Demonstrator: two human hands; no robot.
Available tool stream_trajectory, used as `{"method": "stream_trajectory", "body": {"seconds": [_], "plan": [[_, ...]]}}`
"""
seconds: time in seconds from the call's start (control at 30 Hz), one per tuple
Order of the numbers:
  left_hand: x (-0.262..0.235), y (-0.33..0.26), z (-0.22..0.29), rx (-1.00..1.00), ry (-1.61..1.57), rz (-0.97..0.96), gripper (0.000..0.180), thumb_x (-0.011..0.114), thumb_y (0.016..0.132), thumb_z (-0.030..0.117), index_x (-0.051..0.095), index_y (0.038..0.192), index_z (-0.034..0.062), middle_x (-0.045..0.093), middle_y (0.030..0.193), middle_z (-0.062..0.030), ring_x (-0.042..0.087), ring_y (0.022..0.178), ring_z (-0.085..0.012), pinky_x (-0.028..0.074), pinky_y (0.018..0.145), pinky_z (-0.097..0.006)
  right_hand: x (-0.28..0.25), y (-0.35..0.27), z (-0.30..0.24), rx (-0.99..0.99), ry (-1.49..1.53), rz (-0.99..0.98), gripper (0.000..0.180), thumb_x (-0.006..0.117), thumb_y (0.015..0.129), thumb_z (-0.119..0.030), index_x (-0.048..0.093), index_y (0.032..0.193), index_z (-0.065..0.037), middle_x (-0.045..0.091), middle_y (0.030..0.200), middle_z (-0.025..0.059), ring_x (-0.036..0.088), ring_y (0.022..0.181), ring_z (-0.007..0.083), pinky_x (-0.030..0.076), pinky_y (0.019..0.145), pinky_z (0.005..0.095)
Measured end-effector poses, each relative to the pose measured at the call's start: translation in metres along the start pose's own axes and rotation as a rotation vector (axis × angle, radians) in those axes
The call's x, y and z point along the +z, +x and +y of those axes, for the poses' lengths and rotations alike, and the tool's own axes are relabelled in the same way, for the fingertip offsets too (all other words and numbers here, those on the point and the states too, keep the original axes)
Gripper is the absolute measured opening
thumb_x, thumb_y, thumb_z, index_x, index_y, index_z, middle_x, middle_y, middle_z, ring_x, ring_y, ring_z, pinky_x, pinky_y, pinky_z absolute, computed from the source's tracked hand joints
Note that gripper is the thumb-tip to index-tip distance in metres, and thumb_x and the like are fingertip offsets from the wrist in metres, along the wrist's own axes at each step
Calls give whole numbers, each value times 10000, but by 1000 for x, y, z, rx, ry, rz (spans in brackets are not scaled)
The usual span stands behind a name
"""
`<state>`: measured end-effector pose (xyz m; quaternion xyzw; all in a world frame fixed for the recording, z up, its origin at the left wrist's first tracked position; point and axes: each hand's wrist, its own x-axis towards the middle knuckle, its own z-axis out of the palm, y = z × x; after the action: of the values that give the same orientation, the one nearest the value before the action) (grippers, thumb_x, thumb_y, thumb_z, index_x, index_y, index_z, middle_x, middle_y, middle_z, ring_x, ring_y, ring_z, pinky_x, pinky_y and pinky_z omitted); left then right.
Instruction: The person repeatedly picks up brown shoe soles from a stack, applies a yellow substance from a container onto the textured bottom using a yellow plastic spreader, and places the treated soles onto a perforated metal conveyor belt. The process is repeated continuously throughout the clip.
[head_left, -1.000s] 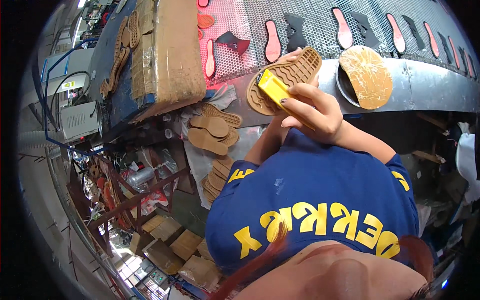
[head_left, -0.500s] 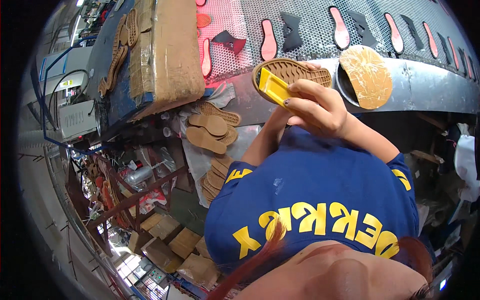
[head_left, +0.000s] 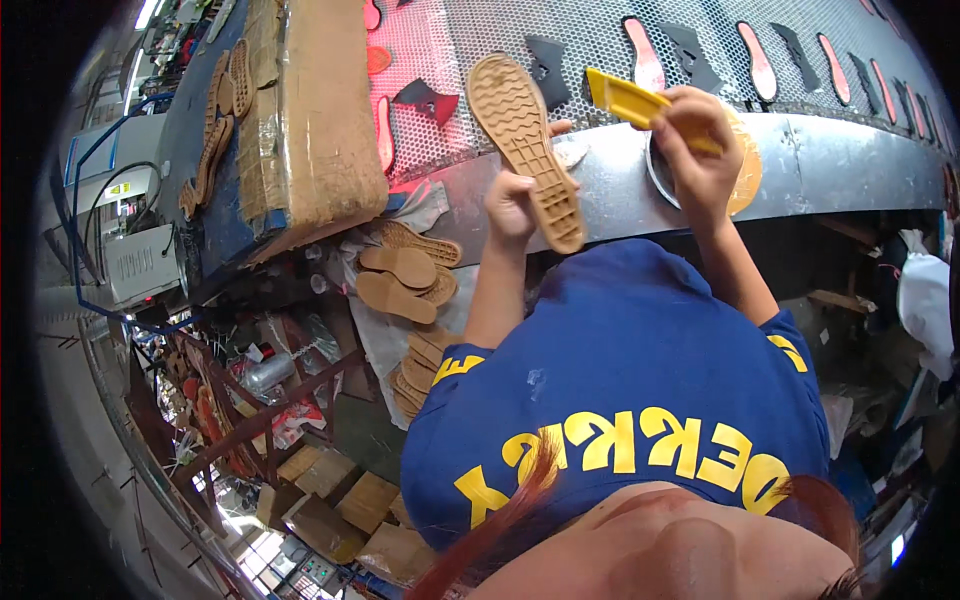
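Left hand: the left hand (head_left: 512, 207) is closed round the middle of a tan shoe sole (head_left: 528, 145), thumb on the near face, fingers behind; probably gripped there because the narrow waist fits a palm.
Sole: raised in front of the person, wide end far, narrow end near, treaded face toward the wearer.
Right hand: the right hand (head_left: 703, 150) pinches a yellow tool (head_left: 630, 102) between thumb and bent fingers; its free end points left toward the sole, apart from it, which seems to keep the fingers clear of that end.
Belt: on the far perforated belt (head_left: 490, 35), pink insoles (head_left: 757, 62) and black cut pieces (head_left: 690, 58) lie separately, perhaps so none overlap.
Pan: a tan disc (head_left: 748, 165) partly covers a round pan behind the right hand, maybe as a lid.
Spare soles: more soles (head_left: 400, 265) lie heaped to the near left, likely for easy reach.
Writing: large yellow lettering runs across the navy shirt (head_left: 600, 350); a small yellow label (head_left: 120, 188) sits on the far-left cabinet, too small to read.
Brand: I make out none on the sole or tool.
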<state>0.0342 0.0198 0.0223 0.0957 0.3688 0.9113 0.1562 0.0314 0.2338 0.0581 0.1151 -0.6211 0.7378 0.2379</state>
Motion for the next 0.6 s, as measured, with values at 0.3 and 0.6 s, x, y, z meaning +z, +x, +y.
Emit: {"method": "stream_trajectory", "body": {"seconds": [0.3, 0.6], "plan": [[33, -15, 13, -100, -237, -23, 853, 462, 730, 248, 179, 1468, -74, 335, 1404, -406, 566, 657, -204, 565, 607, -271, 15, 32, 12, -296, -464, -239, 264, 661, 823, 72, 665, 1073, -13, 700, 986, 122, 694, 896, 226, 554, 769, 309], [23, -26, 16, -178, -336, 75, 869, 530, 707, 305, 257, 1437, -79, 458, 1303, -345, 563, 686, -273, 493, 627, -351, 7, 1, -4, -199, -326, -415, 225, 667, 813, 61, 684, 1022, -19, 710, 968, 116, 696, 845, 211, 547, 717, 290]]}}
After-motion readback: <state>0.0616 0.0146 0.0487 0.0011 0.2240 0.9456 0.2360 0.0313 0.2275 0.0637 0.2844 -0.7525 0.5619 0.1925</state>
